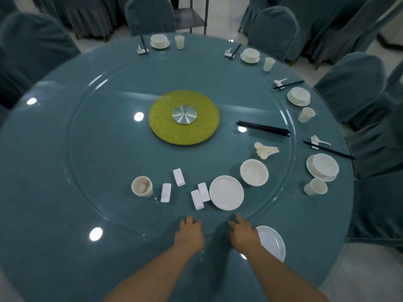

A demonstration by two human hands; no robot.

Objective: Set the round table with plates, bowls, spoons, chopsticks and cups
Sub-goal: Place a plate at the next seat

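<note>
My left hand (190, 233) and my right hand (243, 231) lie flat on the near rim of the glass turntable (91, 162), fingers straight, holding nothing. A white plate (273, 243) sits on the table just right of my right hand. On the turntable are a stack of plates (226, 192), a stack of bowls (254, 172), a pile of spoons (265, 150), a bundle of black chopsticks (263, 128), several white chopstick rests (197, 199) and a cup (142, 186). Several finished place settings run along the far and right edge, such as a bowl on a plate (323, 167) with a cup (315, 187).
The round table (43, 236) has a teal cloth under glass, with a yellow disc (183, 117) at its centre. Covered chairs (351, 83) ring the far and right sides. A metal trolley (192, 16) stands behind the table.
</note>
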